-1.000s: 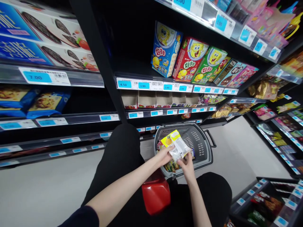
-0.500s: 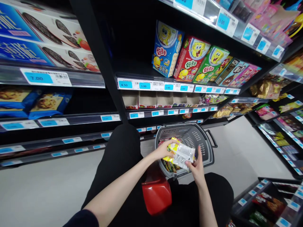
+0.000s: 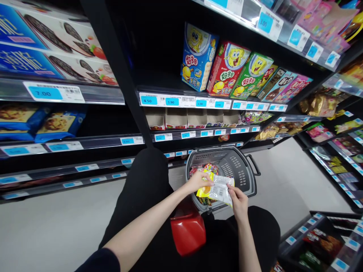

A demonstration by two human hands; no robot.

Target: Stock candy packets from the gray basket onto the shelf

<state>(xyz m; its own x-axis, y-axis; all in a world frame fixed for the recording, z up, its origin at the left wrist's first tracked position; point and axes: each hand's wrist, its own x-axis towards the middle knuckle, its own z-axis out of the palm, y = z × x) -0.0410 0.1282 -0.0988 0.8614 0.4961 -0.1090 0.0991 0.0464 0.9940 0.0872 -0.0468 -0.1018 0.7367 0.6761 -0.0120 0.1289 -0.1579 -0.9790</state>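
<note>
Above a grey shopping basket [image 3: 239, 160], both my hands hold a yellow and silvery-white snack packet [image 3: 219, 190]. My left hand [image 3: 199, 180] pinches its yellow end, fingers over the top. At the opposite end, my right hand [image 3: 238, 199] grips the pale edge between thumb and fingers. Printed text and a barcode show on the packet's upward side. Several colourful wrapped snacks [image 3: 211, 168] lie in the basket beneath, partly hidden by the packet and my hands.
Shelves in front carry blue, red and green snack boxes [image 3: 228, 70] above small open cartons [image 3: 197, 119]. Large biscuit boxes [image 3: 56, 60] stand at left. Between my knees is a red glossy object [image 3: 188, 234]. Another low display [image 3: 320, 241] is at right, beside the aisle floor [image 3: 279, 177].
My right hand has closed its fingers on the packet's right end, where its fingers were spread before. The packet has shifted slightly, uncovering more of the basket's contents.
</note>
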